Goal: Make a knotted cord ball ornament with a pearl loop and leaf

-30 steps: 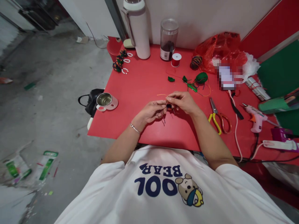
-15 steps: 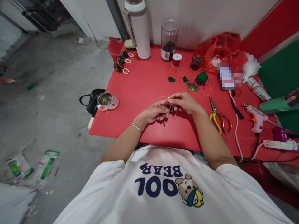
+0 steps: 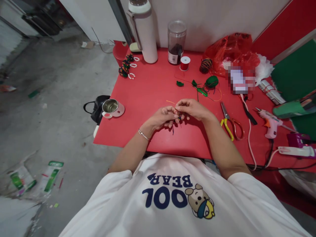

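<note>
Close together over the front of the red table [image 3: 145,85] are both of my hands. My left hand [image 3: 161,118] is closed, its thumb and fingers pinching a small dark multicoloured yarn piece [image 3: 179,117] that the fingers mostly hide. Loose ends dangle below it. My right hand [image 3: 194,109] pinches at the piece's upper side, with an orange yarn strand [image 3: 170,101] running out left from its fingertips. Something thin and pale also shows there, too small to name. To the right lie scissors [image 3: 230,121] with yellow and orange handles.
A mug [image 3: 113,108] stands at the left edge. Along the back are yarn bundles with beads [image 3: 125,67], a thermos [image 3: 145,36], a clear jar [image 3: 176,42], a thread spool [image 3: 185,63] and a red bag [image 3: 227,49]. Green yarn [image 3: 211,81], a glue gun [image 3: 270,123] and cables lie right.
My view has shifted slightly. My fingers have moved a little around the yarn piece, which shows less now. Both hands keep their grip.
</note>
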Available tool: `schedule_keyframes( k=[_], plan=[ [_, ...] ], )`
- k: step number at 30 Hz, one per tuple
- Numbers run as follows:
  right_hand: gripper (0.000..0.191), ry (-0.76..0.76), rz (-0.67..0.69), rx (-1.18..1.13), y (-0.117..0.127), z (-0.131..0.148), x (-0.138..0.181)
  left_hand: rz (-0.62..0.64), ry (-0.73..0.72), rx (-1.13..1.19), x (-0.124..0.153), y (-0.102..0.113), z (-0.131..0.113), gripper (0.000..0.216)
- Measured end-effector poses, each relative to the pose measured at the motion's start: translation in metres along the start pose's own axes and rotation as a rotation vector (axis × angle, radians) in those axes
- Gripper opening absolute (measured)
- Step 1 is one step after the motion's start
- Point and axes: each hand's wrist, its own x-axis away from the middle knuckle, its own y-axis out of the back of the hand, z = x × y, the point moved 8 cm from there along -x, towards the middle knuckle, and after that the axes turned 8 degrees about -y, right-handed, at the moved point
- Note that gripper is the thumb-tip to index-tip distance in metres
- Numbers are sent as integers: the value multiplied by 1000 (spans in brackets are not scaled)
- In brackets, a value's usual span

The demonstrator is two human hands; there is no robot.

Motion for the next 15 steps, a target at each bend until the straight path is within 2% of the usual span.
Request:
schedule_keyframes(
  k=[5,15],
  plan=[
    [27,-23,27,14,-5,-2,0,-25,-23,6,0,0,1,52],
    [35,-38,58,139,0,-6,1,-27,-33,8,-1,2,4,54]
  ],
)
